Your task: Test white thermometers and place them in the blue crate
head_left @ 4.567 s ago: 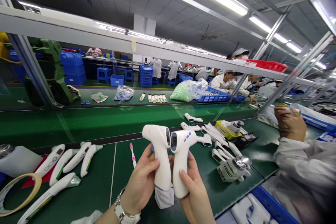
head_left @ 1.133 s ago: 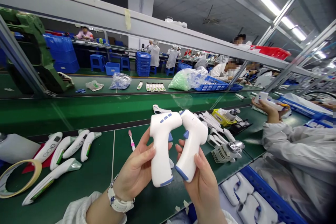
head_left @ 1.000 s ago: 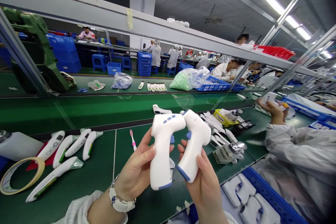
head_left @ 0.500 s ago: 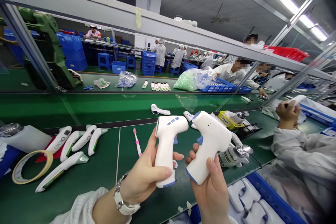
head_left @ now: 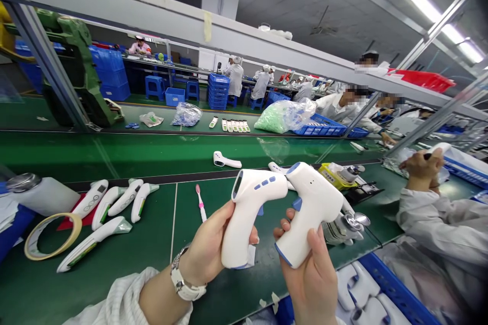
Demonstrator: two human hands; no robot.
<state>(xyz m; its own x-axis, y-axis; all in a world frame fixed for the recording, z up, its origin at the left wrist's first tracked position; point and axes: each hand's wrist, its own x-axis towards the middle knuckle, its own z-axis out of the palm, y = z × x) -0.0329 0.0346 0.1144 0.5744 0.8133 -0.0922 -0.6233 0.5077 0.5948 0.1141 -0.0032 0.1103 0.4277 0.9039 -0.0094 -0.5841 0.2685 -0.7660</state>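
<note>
My left hand (head_left: 206, 249) is closed around the handle of a white infrared thermometer (head_left: 244, 228), whose dark display end and blue side buttons face me. In my right hand (head_left: 310, 274) I grip a second white infrared thermometer (head_left: 314, 208) with a blue trigger and a blue base edge. Both are held upright and slightly tilted above the green bench, their heads close together. A small pale slip (head_left: 250, 256) shows by the left thermometer's base. Behind them, a third thermometer (head_left: 226, 161) lies on the green belt, and another (head_left: 278, 168) is partly hidden.
On the left lie several slim white devices (head_left: 95, 241), a tape roll (head_left: 28, 244) and a white bottle (head_left: 57, 195). A pink toothbrush (head_left: 200, 202) rests mid-bench. To the right are a yellow bin (head_left: 333, 177), a blue crate (head_left: 400, 289) of thermometers and a co-worker's sleeve (head_left: 434, 218).
My left hand has turned its thermometer, bringing the display end and side buttons more into view. The thermometer on the belt has shifted left relative to the bench. The right hand's grip is unchanged.
</note>
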